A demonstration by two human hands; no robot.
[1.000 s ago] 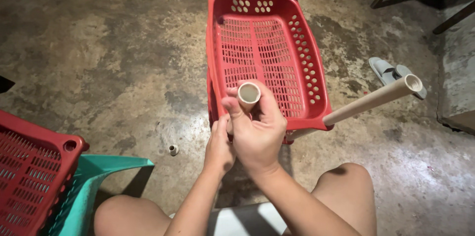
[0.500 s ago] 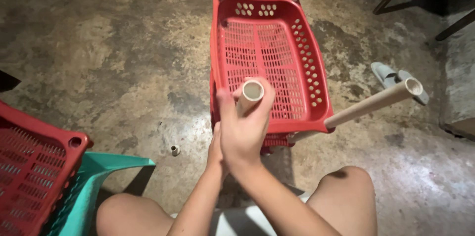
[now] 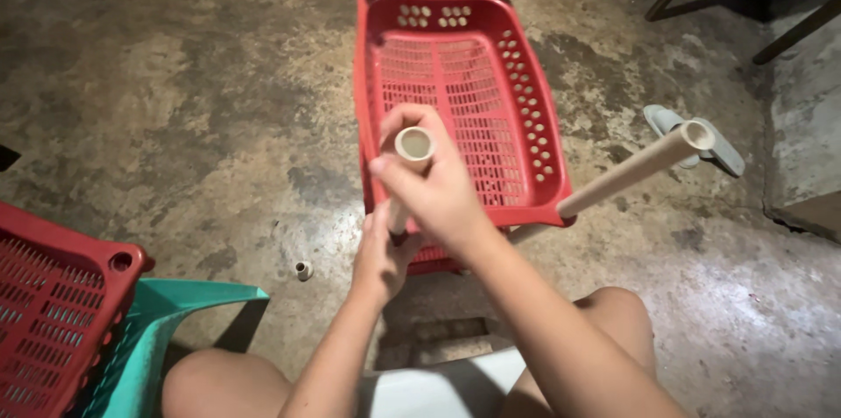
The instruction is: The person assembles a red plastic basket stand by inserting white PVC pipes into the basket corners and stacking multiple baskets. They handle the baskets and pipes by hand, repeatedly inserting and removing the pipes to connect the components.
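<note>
My right hand [image 3: 438, 190] is wrapped around the upper part of a beige tube [image 3: 413, 146], fingers closed tight on it. The tube's long axis runs nearly straight toward me, so I look right down into its open end. My left hand [image 3: 381, 251] sits just below the right, closed around the tube's lower stretch, close to the near corner of the red perforated shelf tray [image 3: 455, 94]. The tray lies directly beyond both hands. A second beige tube [image 3: 631, 171] rises from the tray's corner to the right of my hands and tilts up and to the right. Two more tubes stand at its far corners. To the left of my left hand, a small fitting [image 3: 303, 270] lies on the concrete floor [image 3: 175, 102].
</note>
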